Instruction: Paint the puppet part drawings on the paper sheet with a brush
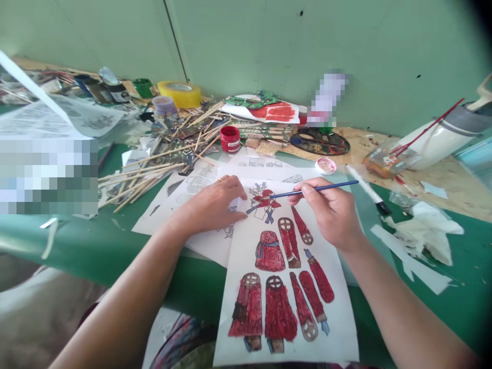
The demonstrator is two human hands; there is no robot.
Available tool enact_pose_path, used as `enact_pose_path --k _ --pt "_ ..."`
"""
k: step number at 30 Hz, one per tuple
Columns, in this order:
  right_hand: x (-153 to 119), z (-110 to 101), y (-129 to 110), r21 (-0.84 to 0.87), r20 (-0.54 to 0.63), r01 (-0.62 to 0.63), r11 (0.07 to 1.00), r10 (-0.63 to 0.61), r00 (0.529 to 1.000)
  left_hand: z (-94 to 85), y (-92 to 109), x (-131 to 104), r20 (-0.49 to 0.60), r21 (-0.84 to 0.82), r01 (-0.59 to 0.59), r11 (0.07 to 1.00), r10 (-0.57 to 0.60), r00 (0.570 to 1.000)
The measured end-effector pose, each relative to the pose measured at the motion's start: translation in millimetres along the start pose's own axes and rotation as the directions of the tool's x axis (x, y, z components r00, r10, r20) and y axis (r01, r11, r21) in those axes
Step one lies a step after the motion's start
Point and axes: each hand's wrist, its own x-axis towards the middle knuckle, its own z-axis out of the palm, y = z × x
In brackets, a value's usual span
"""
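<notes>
A white sheet (246, 256) with printed figure parts, many coloured red, lies on the green table. My right hand (326, 205) is closed around a thin blue paintbrush (323, 188), its tip touching the small partly red figure (263, 200) near the sheet's top. On the left, my left hand (215, 202) rests on the papers with thumb and fingers apart, holding nothing. Behind the hands stands an open jar of red paint (230, 139). A round lid (325, 165) with pinkish-red paint inside lies just beyond my right hand.
Thin wooden sticks (148, 177) are heaped behind my left hand, near yellow tape (179, 95). A dark paint palette (320, 141) sits at the back. On the right are a marker (369, 189), crumpled tissue (432, 233), paper scraps and a glass jar (392, 156) holding a red brush.
</notes>
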Motion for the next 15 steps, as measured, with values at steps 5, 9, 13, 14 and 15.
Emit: enact_pose_path --k 5,9,13,14,15 --pt "0.3 -0.7 0.8 -0.011 0.019 -0.012 1.000 0.012 1.000 -0.2 -0.4 -0.4 0.001 -0.015 -0.006 1.000 0.006 1.000" --pt "0.1 -2.0 0.4 -0.027 0.005 -0.031 0.999 0.031 1.000 -0.9 0.7 -0.7 -0.002 -0.014 0.000 1.000 0.000 1.000" --pt "0.1 -2.5 -0.1 -0.018 -0.010 -0.034 0.999 0.034 0.999 -1.1 1.6 -0.6 -0.004 -0.018 0.003 1.000 -0.003 1.000" --pt "0.1 -2.6 -0.1 -0.015 -0.012 -0.040 0.999 0.040 0.999 -1.2 1.7 -0.6 -0.004 -0.020 0.003 1.000 -0.003 1.000" --pt "0.2 -2.7 0.0 -0.012 -0.012 -0.047 0.999 0.047 0.999 -1.3 1.7 -0.6 -0.003 -0.022 0.002 1.000 -0.002 1.000"
